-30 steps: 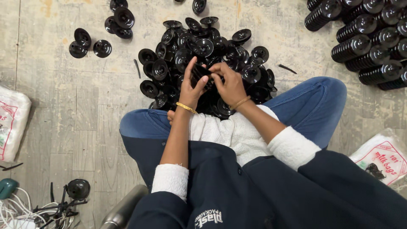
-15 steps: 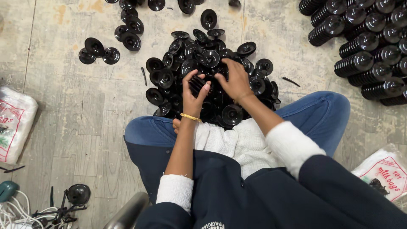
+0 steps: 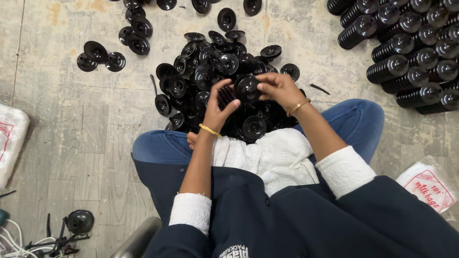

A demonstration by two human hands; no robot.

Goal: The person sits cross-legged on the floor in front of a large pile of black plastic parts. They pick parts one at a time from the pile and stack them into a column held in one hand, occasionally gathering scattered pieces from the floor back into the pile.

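Observation:
I sit on the floor over a heap of black round plastic discs (image 3: 210,71). My left hand (image 3: 217,109) grips a short stack of nested black discs (image 3: 226,97) on its side. My right hand (image 3: 277,88) holds a single black disc (image 3: 247,88) by its rim, right against the end of that stack. Both wrists wear gold bangles. The hands hover just above the near edge of the heap, over my knees.
Rows of long stacked black discs (image 3: 406,48) lie at the top right. Loose discs (image 3: 95,55) are scattered at the upper left. White printed bags lie at the left edge (image 3: 9,143) and lower right (image 3: 428,186). Wires and a black part (image 3: 76,224) sit at the lower left.
Both hands have lifted out of the heap. The left now holds a short stack, and the right has brought one disc up to its end.

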